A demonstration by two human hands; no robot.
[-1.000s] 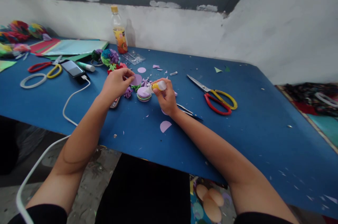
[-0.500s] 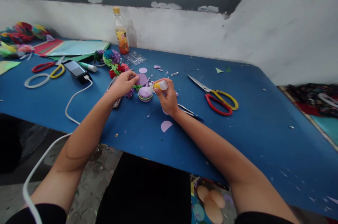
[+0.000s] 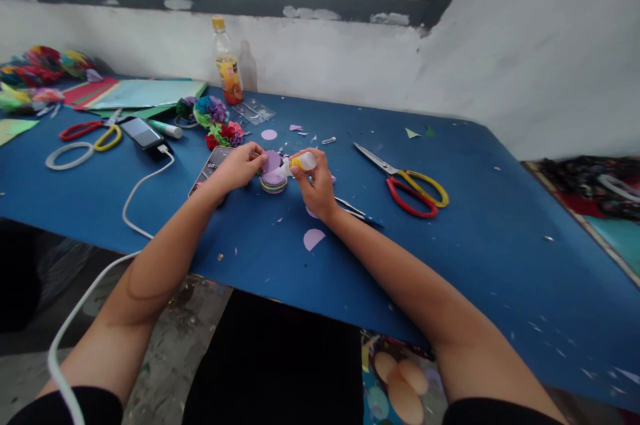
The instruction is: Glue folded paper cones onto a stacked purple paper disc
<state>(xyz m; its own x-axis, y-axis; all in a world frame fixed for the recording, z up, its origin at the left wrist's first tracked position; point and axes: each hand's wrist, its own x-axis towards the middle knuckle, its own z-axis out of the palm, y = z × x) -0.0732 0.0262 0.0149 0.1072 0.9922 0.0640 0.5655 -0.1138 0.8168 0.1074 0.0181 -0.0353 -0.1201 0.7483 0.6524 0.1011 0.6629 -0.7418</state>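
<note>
My left hand [image 3: 246, 165] pinches the edge of a purple paper disc [image 3: 272, 160], held just above and behind a small round stack of paper discs [image 3: 274, 186] with a purple top and layered coloured edges. In my right hand [image 3: 316, 185] is a glue bottle [image 3: 303, 161] with a yellow label, tilted so its nozzle points left, close to the purple disc and the stack. Whether the nozzle touches either one I cannot tell. Beneath my left wrist lies a phone [image 3: 213, 165], partly covered.
Large scissors [image 3: 410, 188] lie to the right. Tweezers [image 3: 357, 211] rest beside my right forearm, near a purple paper piece [image 3: 313, 239]. Crumpled paper flowers [image 3: 213, 111], a juice bottle [image 3: 229, 68], a charging phone [image 3: 143, 133] and other scissors [image 3: 93, 129] stand or lie at back left.
My left hand has shifted slightly right and down, bringing the purple disc closer to the stack and uncovering more of the phone. The glue bottle stays nearly in place.
</note>
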